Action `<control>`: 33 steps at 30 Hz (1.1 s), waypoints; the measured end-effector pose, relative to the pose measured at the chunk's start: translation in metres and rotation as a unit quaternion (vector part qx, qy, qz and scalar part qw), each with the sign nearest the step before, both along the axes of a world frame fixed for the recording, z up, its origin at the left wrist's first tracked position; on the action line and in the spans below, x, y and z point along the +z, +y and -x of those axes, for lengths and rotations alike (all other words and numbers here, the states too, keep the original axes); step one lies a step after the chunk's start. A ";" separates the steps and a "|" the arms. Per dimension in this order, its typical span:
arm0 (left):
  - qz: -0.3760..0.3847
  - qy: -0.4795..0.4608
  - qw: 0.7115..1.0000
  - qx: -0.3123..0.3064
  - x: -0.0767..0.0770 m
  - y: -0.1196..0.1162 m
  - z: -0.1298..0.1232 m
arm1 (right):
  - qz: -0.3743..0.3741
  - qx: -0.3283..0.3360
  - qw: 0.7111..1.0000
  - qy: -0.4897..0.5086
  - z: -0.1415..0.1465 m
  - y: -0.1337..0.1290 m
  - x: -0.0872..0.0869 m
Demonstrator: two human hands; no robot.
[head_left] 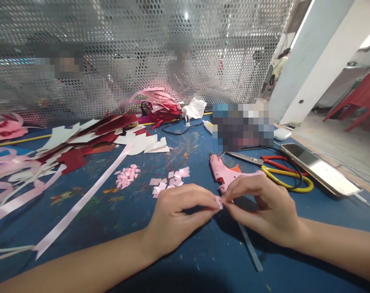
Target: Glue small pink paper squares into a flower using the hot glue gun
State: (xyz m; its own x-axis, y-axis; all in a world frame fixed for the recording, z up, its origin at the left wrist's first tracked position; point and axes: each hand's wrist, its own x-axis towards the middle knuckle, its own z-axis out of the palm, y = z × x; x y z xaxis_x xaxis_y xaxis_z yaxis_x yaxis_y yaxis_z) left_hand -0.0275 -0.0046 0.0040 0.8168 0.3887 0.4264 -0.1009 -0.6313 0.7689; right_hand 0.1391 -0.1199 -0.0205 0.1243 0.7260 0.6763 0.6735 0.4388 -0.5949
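Between my fingertips is a small piece of pink ribbon [219,202]. My left hand [185,217] pinches it from the left. My right hand [261,207] meets it from the other side, thumb and fingertips closed on its edge. Just behind my right hand lies a pink hot glue gun [223,171], partly hidden by the fingers. A translucent glue stick [250,248] reaches out below that hand. Beyond my left hand are several cut pink ribbon squares [173,180] and a small heap of folded pink pieces [127,176].
Yellow- and red-handled scissors [273,162] and a phone [321,169] lie at the right. Long pink ribbon [84,201] and red and white scraps [96,136] spread over the left of the blue table [112,228]. A perforated metal screen [127,49] stands behind.
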 end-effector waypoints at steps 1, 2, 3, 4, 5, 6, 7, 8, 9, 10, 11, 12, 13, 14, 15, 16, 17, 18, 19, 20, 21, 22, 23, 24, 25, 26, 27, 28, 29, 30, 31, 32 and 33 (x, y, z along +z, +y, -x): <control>-0.002 0.001 1.000 0.000 0.000 0.000 0.000 | 0.001 -0.001 1.000 -0.005 0.000 0.000 0.000; -0.005 0.004 1.000 0.002 0.000 0.000 0.000 | 0.001 -0.001 1.000 -0.011 0.000 0.000 0.001; -0.008 0.006 1.000 0.006 0.001 0.000 0.000 | 0.001 0.000 1.000 -0.016 0.000 0.000 0.001; -0.012 0.007 1.000 0.010 0.001 -0.001 0.000 | 0.001 0.002 1.000 -0.020 0.000 0.000 0.002; -0.015 0.008 1.000 0.013 0.001 -0.001 0.000 | 0.000 0.005 1.000 -0.022 0.000 0.000 0.002; -0.019 0.002 1.000 0.015 0.000 -0.001 -0.001 | 0.000 0.008 1.000 -0.023 0.000 0.001 0.002; -0.024 -0.010 1.000 0.015 0.000 -0.001 -0.002 | 0.001 0.011 1.000 -0.021 0.000 0.001 0.002; -0.030 -0.025 0.999 0.014 0.000 -0.001 -0.002 | 0.003 0.015 1.000 -0.018 0.000 0.001 0.002; -0.035 -0.040 0.998 0.013 -0.001 -0.001 -0.003 | 0.007 0.018 1.000 -0.017 0.000 0.001 0.002; -0.040 -0.053 0.998 0.012 -0.001 -0.001 -0.004 | 0.010 0.021 1.000 -0.016 0.000 0.001 0.002; -0.043 -0.062 0.997 0.011 -0.002 -0.001 -0.004 | 0.012 0.024 1.000 -0.016 0.000 0.001 0.002; -0.044 -0.064 0.997 0.011 -0.002 -0.001 -0.004 | 0.014 0.024 0.999 -0.016 0.000 0.001 0.002; -0.044 -0.061 0.997 0.011 -0.003 -0.001 -0.004 | 0.015 0.023 0.999 -0.017 0.000 0.001 0.002; -0.044 -0.059 0.997 0.011 -0.003 -0.001 -0.003 | 0.015 0.023 0.999 -0.017 0.000 0.001 0.002; -0.044 -0.055 0.997 0.011 -0.003 -0.001 -0.003 | 0.015 0.022 0.999 -0.017 0.000 0.001 0.002; -0.045 -0.050 0.998 0.013 -0.003 -0.001 -0.002 | 0.014 0.021 1.000 -0.017 0.000 0.001 0.002; -0.047 -0.045 0.998 0.017 -0.003 -0.001 -0.002 | 0.013 0.020 1.000 -0.016 0.000 0.001 0.002; -0.049 -0.039 0.998 0.024 -0.003 -0.001 -0.001 | 0.012 0.019 1.000 -0.016 0.000 0.001 0.002; -0.052 -0.033 0.998 0.032 -0.003 -0.002 -0.001 | 0.012 0.018 1.000 -0.017 0.000 0.001 0.002; -0.054 -0.029 0.997 0.039 -0.003 -0.002 -0.001 | 0.012 0.017 1.000 -0.017 0.000 0.001 0.002; -0.055 -0.026 0.997 0.044 -0.004 -0.002 -0.001 | 0.011 0.016 1.000 -0.019 0.000 0.001 0.003; -0.054 -0.025 0.997 0.046 -0.004 -0.002 -0.001 | 0.010 0.015 1.000 -0.021 0.000 0.001 0.003; -0.054 -0.024 0.997 0.044 -0.005 -0.002 0.000 | 0.008 0.013 1.000 -0.022 0.000 0.000 0.003; -0.053 -0.023 0.998 0.039 -0.006 -0.002 0.000 | 0.006 0.012 1.000 -0.024 0.001 0.000 0.003; -0.053 -0.024 0.998 0.032 -0.007 -0.001 0.000 | 0.005 0.012 1.000 -0.028 0.001 0.000 0.003; -0.055 -0.026 0.998 0.026 -0.009 -0.001 0.000 | 0.005 0.015 0.999 -0.032 0.001 -0.001 0.004; -0.060 -0.029 0.998 0.017 -0.010 0.000 0.001 | 0.006 0.021 0.999 -0.038 0.001 -0.002 0.003; -0.068 -0.035 0.997 0.007 -0.011 0.000 0.001 | 0.005 0.029 0.999 -0.045 0.001 -0.002 0.003; -0.077 -0.042 0.996 -0.004 -0.013 0.001 0.001 | 0.005 0.038 0.998 -0.053 0.002 -0.002 0.003; -0.087 -0.050 0.995 -0.018 -0.015 0.001 0.002 | 0.002 0.045 0.997 -0.064 0.002 -0.003 0.002; -0.097 -0.056 0.993 -0.033 -0.016 0.002 0.002 | -0.005 0.047 0.996 -0.075 0.002 -0.003 0.002; -0.106 -0.058 0.991 -0.048 -0.017 0.002 0.002 | -0.013 0.045 0.995 -0.087 0.002 -0.003 0.001; -0.113 -0.057 0.990 -0.060 -0.018 0.003 0.002 | -0.020 0.042 0.994 -0.101 0.002 -0.003 0.001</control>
